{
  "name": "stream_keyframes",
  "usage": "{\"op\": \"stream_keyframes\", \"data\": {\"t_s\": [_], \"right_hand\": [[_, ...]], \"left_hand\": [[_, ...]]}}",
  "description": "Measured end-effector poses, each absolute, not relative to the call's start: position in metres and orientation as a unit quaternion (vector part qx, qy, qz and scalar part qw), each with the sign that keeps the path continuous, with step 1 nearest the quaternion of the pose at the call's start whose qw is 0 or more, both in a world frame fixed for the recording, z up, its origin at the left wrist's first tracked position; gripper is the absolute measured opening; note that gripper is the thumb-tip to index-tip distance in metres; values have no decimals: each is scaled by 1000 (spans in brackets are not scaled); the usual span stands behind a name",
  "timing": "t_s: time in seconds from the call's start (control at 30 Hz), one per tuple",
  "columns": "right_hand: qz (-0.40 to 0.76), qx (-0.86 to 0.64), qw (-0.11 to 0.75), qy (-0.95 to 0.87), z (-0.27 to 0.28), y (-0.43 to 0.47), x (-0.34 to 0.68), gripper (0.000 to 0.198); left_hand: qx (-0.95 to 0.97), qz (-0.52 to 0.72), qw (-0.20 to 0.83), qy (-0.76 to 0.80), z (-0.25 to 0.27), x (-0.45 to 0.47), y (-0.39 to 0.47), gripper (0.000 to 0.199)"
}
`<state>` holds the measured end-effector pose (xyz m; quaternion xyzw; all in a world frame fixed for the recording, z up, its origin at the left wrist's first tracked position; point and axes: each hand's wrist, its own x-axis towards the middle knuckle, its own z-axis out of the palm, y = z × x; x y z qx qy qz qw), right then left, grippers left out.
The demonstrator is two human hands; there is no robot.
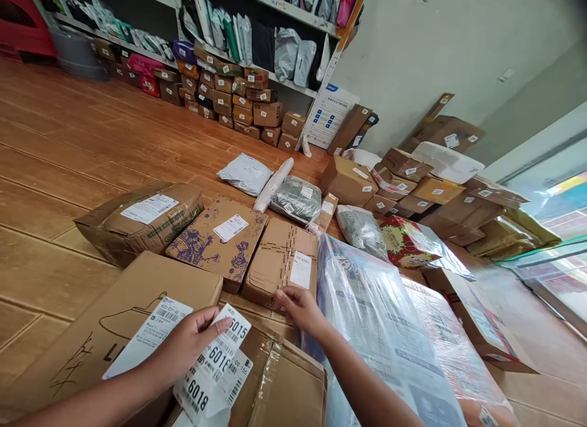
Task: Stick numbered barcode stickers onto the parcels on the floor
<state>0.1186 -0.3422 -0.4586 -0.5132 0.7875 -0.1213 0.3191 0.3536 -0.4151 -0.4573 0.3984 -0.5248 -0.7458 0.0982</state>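
My left hand [197, 338] is closed on a strip of white number labels [213, 360] printed 6015, 6016 and 6018. Under the strip lies a taped brown carton [293, 378], with a shipping label partly covered by it. My right hand [300, 311] is at the near edge of a brown box [287, 240] with dashed black print and a white label. Its thumb and fingers are pinched together; whatever is between them is too small to make out. Beside my left forearm is a large carton [132, 304] with a line drawing and a white shipping label.
A purple-patterned box [220, 237] and a taped carton [142, 219] stand ahead on the left. Plastic-wrapped packages [371, 329] fill the right. Further off are a grey mailer bag [244, 173], stacked boxes [426, 191] by the wall, and a parcel shelf [293, 87].
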Motion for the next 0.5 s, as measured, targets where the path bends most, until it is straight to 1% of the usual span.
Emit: {"op": "stream_keyframes", "data": {"t_s": [0.03,0.07,0.1,0.13,0.2,0.27,0.33,0.4,0.5], "right_hand": [[-203,-513,405,729,-448,-345,134,33],[-279,-497,463,679,-440,-348,150,36],[-343,-469,497,644,-435,-350,164,40],[-394,-435,515,625,-432,-353,177,43],[-439,-371,512,639,-433,-358,194,45],[-439,-341,506,659,-439,-362,202,51],[-433,-329,508,668,-445,-365,206,55],[-450,-300,524,658,-448,-369,209,54],[-503,-255,522,640,-449,-377,211,55]], "left_hand": [[408,-721,131,-545,-457,354,-418,60],[415,-695,157,-566,-458,353,-421,58],[420,-669,175,-588,-460,353,-423,57],[421,-652,185,-602,-463,352,-425,55],[419,-657,193,-597,-468,351,-428,45],[413,-682,196,-570,-471,351,-431,39],[420,-684,214,-556,-471,351,-433,42],[429,-672,237,-556,-469,351,-435,43],[421,-711,245,-507,-466,351,-441,61]]}}
